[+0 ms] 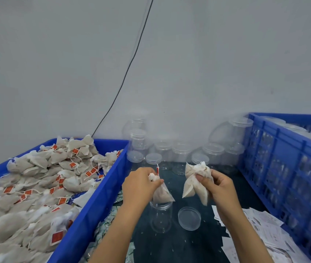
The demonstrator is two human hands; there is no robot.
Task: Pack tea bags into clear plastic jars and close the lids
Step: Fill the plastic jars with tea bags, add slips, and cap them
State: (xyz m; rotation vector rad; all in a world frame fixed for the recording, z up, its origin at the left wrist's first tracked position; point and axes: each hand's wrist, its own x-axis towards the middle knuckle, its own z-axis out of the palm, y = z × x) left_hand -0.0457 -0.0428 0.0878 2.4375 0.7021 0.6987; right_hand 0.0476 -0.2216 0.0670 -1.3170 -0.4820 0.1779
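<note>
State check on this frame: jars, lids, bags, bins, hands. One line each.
Left hand: pinches one tea bag over the open jar.
Right hand: grips a bunch of tea bags.
Open jar: upright, lid off, looks empty.
Loose lid: flat on the table beside the jar.
Back jars: lidded, empty.
Left bin: heaped with tea bags.
Right crate: holds lidded jars.

A plain pale grey wall (207, 63) fills the upper half of the view, evenly lit. A thin black cable (130, 63) runs diagonally down it. Below lies a dark work surface (188, 247), flecked with pale specks.
</note>
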